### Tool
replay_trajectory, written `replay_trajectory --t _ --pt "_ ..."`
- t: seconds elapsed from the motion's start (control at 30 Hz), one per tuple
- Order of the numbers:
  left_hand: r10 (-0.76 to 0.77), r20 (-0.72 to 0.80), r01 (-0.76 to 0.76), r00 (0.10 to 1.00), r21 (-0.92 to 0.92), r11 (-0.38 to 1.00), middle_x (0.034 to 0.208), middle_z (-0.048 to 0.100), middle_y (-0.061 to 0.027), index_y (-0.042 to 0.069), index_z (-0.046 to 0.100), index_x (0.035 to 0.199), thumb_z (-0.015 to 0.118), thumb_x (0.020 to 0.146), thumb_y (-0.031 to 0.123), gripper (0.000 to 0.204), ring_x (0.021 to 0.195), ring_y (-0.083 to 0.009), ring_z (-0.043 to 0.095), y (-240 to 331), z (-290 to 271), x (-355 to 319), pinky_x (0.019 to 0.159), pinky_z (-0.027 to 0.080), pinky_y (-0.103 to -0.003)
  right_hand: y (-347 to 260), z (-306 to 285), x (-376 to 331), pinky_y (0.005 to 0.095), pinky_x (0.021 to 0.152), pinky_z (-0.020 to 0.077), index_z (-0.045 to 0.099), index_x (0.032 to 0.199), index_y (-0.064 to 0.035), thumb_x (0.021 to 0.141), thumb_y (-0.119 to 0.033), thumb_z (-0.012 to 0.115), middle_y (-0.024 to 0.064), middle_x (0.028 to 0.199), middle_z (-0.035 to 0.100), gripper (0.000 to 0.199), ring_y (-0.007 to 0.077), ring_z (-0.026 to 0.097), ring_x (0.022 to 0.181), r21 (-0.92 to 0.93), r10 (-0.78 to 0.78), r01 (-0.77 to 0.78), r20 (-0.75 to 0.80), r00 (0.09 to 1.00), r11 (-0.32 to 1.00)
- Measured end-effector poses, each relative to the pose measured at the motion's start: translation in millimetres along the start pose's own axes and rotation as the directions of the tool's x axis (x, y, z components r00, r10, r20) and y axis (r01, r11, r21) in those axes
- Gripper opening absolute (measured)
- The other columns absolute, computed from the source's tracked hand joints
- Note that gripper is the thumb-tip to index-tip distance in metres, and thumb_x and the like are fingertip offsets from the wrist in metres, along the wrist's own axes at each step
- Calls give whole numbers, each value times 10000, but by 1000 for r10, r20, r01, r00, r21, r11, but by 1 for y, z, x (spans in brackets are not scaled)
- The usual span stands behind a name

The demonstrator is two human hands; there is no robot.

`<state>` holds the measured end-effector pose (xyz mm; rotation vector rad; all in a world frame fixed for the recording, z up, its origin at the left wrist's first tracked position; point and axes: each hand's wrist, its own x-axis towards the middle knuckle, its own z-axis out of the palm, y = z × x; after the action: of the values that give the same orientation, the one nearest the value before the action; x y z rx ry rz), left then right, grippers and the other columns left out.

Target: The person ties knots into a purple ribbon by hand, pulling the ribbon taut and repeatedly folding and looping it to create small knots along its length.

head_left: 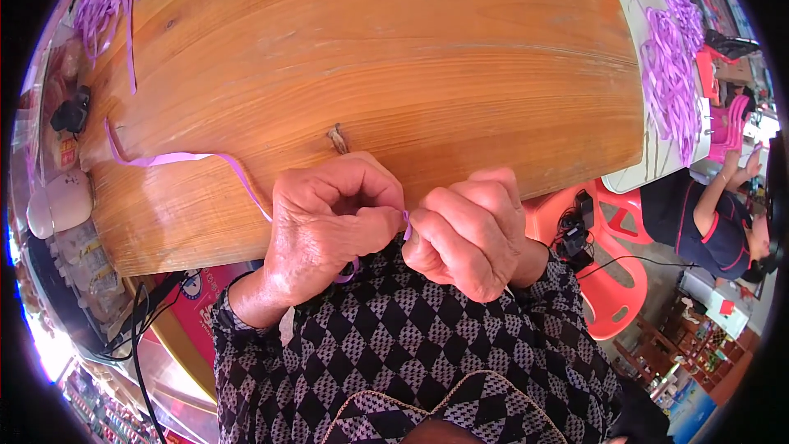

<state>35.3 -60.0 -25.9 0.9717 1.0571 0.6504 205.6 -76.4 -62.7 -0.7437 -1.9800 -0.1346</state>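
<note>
A bundle (pixel 115 0) lies on the upper left of the table (pixel 411 57); below it a purple ribbon (pixel 177 158) runs to the left hand (pixel 316 226), whose thumb and forefinger pinch it, then to the right hand (pixel 468 234), gripping it with curled fingers; farther right, a chair (pixel 618 279) and another bundle (pixel 670 74)

I pinch a bit of purple ribbon (pixel 407 226) between the thumb and finger of my left hand (pixel 333 222), and my right hand (pixel 472 234) grips it just beside. A longer purple strip (pixel 181 158) runs leftward from my left hand over the wooden table (pixel 370 57). One ribbon bundle (pixel 111 0) lies at the far left corner, another heap (pixel 674 74) on a pale surface (pixel 625 181) to the right. A red chair (pixel 612 288) stands below that, near another person (pixel 711 214).
</note>
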Motion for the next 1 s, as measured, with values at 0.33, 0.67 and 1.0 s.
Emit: replay_trajectory --t 0.33,0.67,1.0 --pt "245 -53 -251 968 -193 949 804 570 -81 -38 576 714 558 668 -109 86 689 -97 493 -10 6 -6 587 389 -214 -5 1 -4 273 481 370 568 796 -8 637 -2 614 82 763 577 166 167 494 599 -62 -50 47 -51 997 997" --pt "289 -77 -297 954 -156 942 841 566 -97 -44 576 727 558 702 -112 75 719 -113 509 -11 7 -7 604 409 -218 4 -10 13 311 591 385 610 931 -48 664 -1 690 76 898 575 283 207 498 667 448 335 -385 190 923 807" --pt "253 -100 -271 962 -277 922 841 568 -106 -59 566 719 578 704 -97 43 726 -128 522 -12 7 -5 634 436 -236 4 -20 15 302 610 385 624 910 -67 656 -28 715 75 880 578 272 205 497 692 470 349 -453 294 889 757"
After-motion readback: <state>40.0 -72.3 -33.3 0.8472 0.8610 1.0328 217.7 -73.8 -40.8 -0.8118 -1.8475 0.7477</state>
